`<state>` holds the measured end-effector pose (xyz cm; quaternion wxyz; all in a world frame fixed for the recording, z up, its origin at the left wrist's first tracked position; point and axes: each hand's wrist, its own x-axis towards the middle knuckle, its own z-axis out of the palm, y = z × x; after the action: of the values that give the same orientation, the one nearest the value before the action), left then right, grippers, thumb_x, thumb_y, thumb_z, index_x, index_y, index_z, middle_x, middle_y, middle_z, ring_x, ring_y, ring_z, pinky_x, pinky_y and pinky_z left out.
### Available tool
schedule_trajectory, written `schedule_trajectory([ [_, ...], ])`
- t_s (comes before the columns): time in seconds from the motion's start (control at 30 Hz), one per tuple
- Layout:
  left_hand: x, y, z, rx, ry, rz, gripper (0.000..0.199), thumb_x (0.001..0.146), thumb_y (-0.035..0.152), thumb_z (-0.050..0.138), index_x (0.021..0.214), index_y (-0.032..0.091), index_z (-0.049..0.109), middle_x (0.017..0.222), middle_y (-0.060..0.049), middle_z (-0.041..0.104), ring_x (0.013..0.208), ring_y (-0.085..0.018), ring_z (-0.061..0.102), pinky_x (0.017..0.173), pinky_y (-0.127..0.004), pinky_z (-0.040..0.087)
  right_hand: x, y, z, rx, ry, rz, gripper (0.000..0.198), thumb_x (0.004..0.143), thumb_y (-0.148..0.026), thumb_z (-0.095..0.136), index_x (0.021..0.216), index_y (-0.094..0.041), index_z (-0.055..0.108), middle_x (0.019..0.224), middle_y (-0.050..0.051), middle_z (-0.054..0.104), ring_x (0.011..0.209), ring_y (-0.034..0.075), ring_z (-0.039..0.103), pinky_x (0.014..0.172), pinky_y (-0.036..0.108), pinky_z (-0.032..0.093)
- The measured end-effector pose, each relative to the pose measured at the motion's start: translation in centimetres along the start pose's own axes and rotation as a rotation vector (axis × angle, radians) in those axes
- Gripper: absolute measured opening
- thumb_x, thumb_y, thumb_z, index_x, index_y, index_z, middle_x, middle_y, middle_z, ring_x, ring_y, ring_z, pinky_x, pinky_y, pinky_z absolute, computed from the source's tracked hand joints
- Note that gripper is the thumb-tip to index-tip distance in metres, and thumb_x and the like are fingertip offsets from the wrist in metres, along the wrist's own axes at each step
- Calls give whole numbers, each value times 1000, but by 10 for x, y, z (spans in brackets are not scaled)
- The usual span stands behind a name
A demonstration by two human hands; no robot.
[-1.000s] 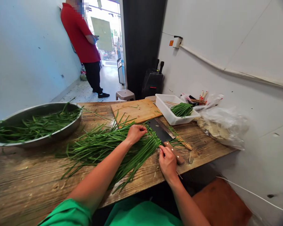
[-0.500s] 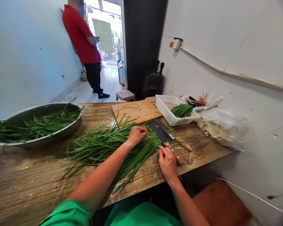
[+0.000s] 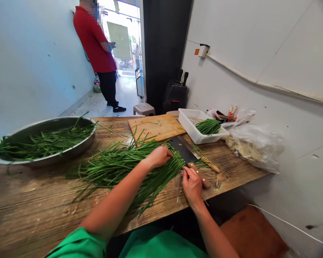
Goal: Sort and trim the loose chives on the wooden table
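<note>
Long green garlic chives [image 3: 129, 161] lie in a loose heap on the wooden table, their cut ends lined up toward the right. My left hand [image 3: 160, 156] is over the upper part of those ends, fingers pinched on chives; its fingertips are partly hidden. Beside the lower ends, my right hand [image 3: 191, 183] is closed on a thin bamboo skewer [image 3: 205, 201], whose end pokes out below the palm. How far the skewer runs among the chives is hidden. A cleaver [image 3: 184, 148] lies just beyond, its wooden handle close to my right knuckles.
A metal basin [image 3: 93, 134] of chives stands left. Behind the heap is a cutting board [image 3: 158, 127]. A white tub [image 3: 187, 123] holds bundled chives; loose skewers [image 3: 211, 164] and a plastic bag [image 3: 254, 147] lie right. A person in red [image 3: 93, 39] stands near the doorway.
My left hand has shifted slightly right and down along the chive ends, and its fingers now point lower. My right hand stays almost where it was. The view has moved slightly.
</note>
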<state>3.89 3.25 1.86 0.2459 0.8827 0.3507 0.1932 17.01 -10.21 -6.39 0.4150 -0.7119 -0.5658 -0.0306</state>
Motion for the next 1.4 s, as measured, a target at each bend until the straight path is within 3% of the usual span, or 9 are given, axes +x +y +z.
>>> schedule_trajectory([
  [0.1, 0, 1, -32, 144, 134, -92, 22, 70, 17, 52, 79, 18, 72, 77, -5, 70, 71, -17, 60, 66, -24, 40, 0, 1, 1, 21, 14, -4, 29, 84, -20, 37, 96, -16, 64, 84, 7, 65, 78, 17, 60, 71, 27, 46],
  [0.2, 0, -7, -48, 155, 116, -92, 19, 69, 21, 55, 78, 20, 71, 74, -2, 69, 68, -16, 58, 65, -23, 39, 0, 1, 1, 26, 15, -7, 29, 84, -20, 38, 96, -17, 64, 84, 7, 65, 77, 16, 60, 70, 27, 46],
  [0.37, 5, -26, -23, 208, 75, 7, 13, 68, 24, 59, 72, 22, 71, 75, -4, 67, 77, -18, 56, 75, -27, 37, 0, 1, 0, 25, 22, -3, 29, 84, -21, 38, 95, -17, 64, 83, 7, 65, 77, 17, 60, 70, 27, 46],
  [0.57, 5, -36, 11, 284, 80, -7, 12, 68, 28, 62, 71, 19, 70, 80, -9, 64, 88, -24, 55, 82, -36, 31, -1, -1, -2, 24, 11, 6, 30, 85, -22, 37, 95, -15, 64, 84, 7, 65, 78, 17, 60, 72, 27, 46],
  [0.83, 10, -35, 9, -74, 164, -221, 23, 70, 31, 52, 75, 17, 70, 66, -1, 67, 63, -14, 57, 59, -23, 37, -1, 0, -1, 20, -5, 15, 29, 85, -21, 37, 95, -16, 64, 84, 7, 65, 78, 17, 60, 71, 27, 45],
  [1.0, 10, -33, 8, -154, 165, -200, 27, 69, 31, 51, 77, 15, 71, 65, -1, 67, 60, -13, 56, 57, -21, 38, -1, 0, -1, 26, 4, 10, 30, 85, -22, 37, 95, -16, 65, 84, 7, 65, 78, 17, 60, 71, 26, 46],
  [1.17, 8, -26, -2, -166, 282, -211, 24, 67, 31, 54, 74, 15, 70, 68, -2, 66, 63, -13, 55, 60, -22, 39, 0, -2, -2, 29, -9, 21, 30, 85, -21, 37, 96, -16, 64, 85, 7, 65, 78, 16, 60, 71, 26, 45],
  [1.4, 10, -5, -42, -711, 447, -82, 30, 70, 36, 57, 86, 11, 63, 69, -3, 65, 54, -7, 51, 56, -20, 41, 0, -1, -2, 12, -20, 20, 30, 84, -20, 37, 95, -15, 64, 82, 7, 64, 78, 17, 60, 72, 26, 45],
])
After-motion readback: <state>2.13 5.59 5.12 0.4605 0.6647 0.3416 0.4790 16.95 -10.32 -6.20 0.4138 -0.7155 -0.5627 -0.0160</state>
